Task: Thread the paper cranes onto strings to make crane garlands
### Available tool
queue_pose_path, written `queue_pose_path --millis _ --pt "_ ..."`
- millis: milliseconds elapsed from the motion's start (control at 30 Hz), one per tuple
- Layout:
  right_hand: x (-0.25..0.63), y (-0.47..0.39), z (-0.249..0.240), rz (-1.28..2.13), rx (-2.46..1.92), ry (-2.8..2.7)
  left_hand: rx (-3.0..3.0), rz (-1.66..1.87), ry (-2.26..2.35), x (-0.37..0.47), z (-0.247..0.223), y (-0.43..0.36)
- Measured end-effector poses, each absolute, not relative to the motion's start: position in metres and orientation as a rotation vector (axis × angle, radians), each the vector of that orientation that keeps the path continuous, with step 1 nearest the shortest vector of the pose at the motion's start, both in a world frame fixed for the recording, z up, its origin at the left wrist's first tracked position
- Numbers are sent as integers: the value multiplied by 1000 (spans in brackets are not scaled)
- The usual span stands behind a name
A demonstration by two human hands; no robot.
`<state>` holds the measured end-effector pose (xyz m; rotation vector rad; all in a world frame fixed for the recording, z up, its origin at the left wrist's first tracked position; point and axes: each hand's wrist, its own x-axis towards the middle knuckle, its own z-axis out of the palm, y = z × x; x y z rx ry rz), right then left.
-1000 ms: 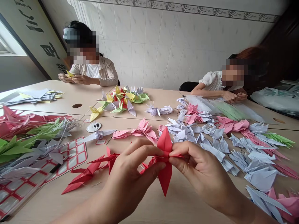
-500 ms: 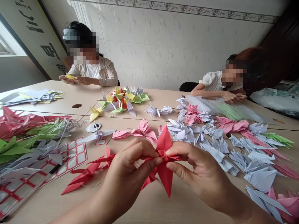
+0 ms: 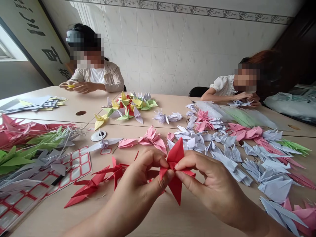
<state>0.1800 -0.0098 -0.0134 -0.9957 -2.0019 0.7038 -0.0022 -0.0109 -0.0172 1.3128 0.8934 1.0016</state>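
Between my hands, just above the near part of the table, is a red origami crane with its pointed wings spread up and down. My left hand pinches its left side between thumb and forefinger. From the other side, my right hand pinches it near the middle with thumb and fingertips. More red folded cranes lie on the table to the left, partly behind my left hand. Pink cranes lie beyond my hands.
White folded cranes cover the table's right side. A multicoloured crane pile sits farther back. Strung cranes and a red-gridded sheet lie left. Two people sit across the table, one holding yellow paper, the other white paper.
The red crane has tilted and turned slightly in my fingers, its upper wing tip moving right and lower. Folded white paper now shows by the hands of the person at right.
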Motion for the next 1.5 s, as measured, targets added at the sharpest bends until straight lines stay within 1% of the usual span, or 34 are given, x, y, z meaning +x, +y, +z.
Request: queue_pose_path --millis 167,333,533,667,967,1233,1500 --pt "175 -15 -11 715 -1097 -1921 1037 988 785 -1 -17 -14" --pt "175 -15 -13 795 -1146 -1814 763 939 690 -5 -16 -10" --pt "174 -14 -13 968 -1113 -1751 892 906 744 -6 -18 -9" --pt "171 -13 -11 1003 -1068 -1686 923 916 760 -4 -17 -10" --pt "171 -15 -9 903 -1048 -1838 891 922 782 -4 -21 -15" --pt "171 -16 -10 988 -1082 -1775 929 914 822 -3 -22 -13" --pt "173 -14 -15 714 -1210 -1788 850 1001 903 -2 -25 -15"
